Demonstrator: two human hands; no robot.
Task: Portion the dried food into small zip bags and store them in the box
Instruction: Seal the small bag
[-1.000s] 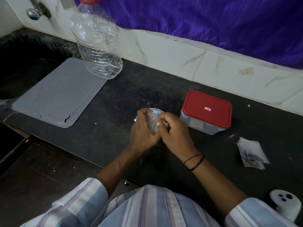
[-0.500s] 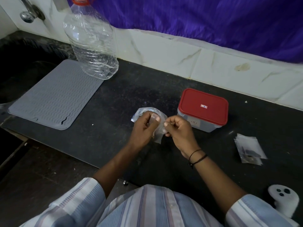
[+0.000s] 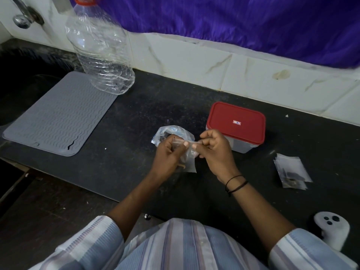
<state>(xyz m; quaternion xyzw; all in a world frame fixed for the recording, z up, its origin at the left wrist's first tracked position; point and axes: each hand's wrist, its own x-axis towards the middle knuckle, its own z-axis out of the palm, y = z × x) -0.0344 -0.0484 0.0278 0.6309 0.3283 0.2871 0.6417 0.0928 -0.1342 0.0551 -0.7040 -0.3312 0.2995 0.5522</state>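
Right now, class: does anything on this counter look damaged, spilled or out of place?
The big clear bottle by the wall is crumpled and dented, its base partly on the grey mat. A few pale crumbs dot the black counter. Otherwise nothing stands out.

Left hand [image 3: 167, 154] and right hand [image 3: 215, 151] pinch top edge of small zip bag [image 3: 188, 158] between them, above black counter [image 3: 136, 117]; dark dried bits visible in bag's lower part. Larger crumpled clear bag [image 3: 173, 131] lies just behind left hand. Box [image 3: 236, 125], red lid on, sits just behind right hand. Pile of filled small bags [image 3: 292, 170] lies right of box. Grey ribbed mat [image 3: 58, 115] at left, clear bottle [image 3: 101, 51] standing on its far corner.
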